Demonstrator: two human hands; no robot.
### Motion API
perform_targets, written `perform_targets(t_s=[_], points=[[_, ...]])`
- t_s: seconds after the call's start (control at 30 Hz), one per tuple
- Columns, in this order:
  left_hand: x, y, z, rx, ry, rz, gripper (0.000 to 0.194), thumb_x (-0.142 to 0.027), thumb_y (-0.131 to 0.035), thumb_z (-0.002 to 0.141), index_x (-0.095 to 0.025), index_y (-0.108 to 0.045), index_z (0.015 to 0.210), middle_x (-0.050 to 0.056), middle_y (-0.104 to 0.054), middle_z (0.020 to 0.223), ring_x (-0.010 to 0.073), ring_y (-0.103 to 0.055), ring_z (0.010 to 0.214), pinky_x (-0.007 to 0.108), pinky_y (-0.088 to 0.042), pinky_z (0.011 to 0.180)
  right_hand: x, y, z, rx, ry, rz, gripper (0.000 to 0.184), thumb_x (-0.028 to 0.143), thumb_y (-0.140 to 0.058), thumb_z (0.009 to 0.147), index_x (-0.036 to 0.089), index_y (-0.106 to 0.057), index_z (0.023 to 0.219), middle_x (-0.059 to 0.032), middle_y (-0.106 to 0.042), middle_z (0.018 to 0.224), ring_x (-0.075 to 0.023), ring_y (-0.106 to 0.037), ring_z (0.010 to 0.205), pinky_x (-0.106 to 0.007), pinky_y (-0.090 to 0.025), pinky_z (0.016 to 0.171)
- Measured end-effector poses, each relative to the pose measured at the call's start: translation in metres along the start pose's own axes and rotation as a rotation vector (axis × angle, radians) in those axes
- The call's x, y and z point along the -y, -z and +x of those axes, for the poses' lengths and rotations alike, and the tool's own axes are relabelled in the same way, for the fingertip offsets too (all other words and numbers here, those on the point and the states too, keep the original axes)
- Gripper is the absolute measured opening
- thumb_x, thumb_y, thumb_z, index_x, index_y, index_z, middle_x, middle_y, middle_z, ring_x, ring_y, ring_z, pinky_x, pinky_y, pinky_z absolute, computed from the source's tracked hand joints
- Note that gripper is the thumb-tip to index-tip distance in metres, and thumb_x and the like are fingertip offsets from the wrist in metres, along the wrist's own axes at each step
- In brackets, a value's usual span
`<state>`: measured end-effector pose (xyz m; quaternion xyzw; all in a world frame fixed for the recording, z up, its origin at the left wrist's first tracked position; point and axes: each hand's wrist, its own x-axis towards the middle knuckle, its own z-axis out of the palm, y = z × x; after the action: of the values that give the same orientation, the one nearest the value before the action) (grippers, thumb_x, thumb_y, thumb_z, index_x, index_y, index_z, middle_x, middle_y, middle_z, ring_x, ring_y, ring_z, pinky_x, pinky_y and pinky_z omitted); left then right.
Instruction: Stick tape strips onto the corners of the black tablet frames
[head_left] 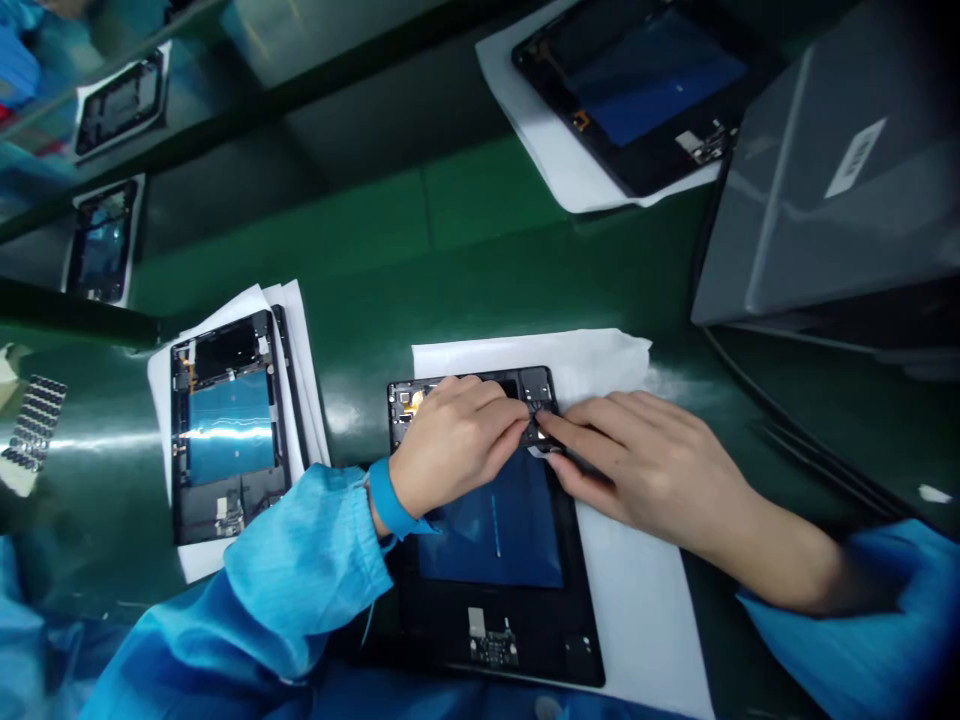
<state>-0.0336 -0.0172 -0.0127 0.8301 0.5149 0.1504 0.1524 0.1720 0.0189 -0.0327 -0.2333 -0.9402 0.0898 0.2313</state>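
Observation:
An opened tablet (491, 530) with a blue inner panel lies in front of me on a white paper sheet (637, 590). My left hand (461, 430) rests over its upper part, fingers pinched together near the top right corner. What the pinch holds, if anything, is too small to make out. My right hand (645, 460) reaches in from the right, its fingers stretched out and the fingertips touching the same corner by the left fingertips. A small circuit board (493, 645) shows at the tablet's lower end. The left hand hides some of the upper parts.
Another opened tablet (229, 430) lies on papers at the left, beside a sheet of small dark parts (36, 420). At the back sits a further tablet (637, 90) on paper. A large grey box (832, 180) and a black cable (795, 420) are at the right.

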Motion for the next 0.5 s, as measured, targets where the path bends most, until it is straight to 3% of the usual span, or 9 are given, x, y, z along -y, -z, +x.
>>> perform_targets(t_s=[0.5], points=[[-0.0002,-0.0013,0.0003,-0.013,0.001,0.032,0.022,-0.025,-0.044,0.095,-0.017,-0.064,0.088,0.003,-0.061,0.077,0.0177,-0.053,0.074,0.032,-0.04,0.069,0.0014,0.0004,0.0039,0.041,-0.027,0.037,0.021,0.024,-0.053,0.089,0.011,-0.065,0.101,-0.0077,-0.063,0.083,-0.02,-0.058,0.073,-0.035,-0.046,0.065]])
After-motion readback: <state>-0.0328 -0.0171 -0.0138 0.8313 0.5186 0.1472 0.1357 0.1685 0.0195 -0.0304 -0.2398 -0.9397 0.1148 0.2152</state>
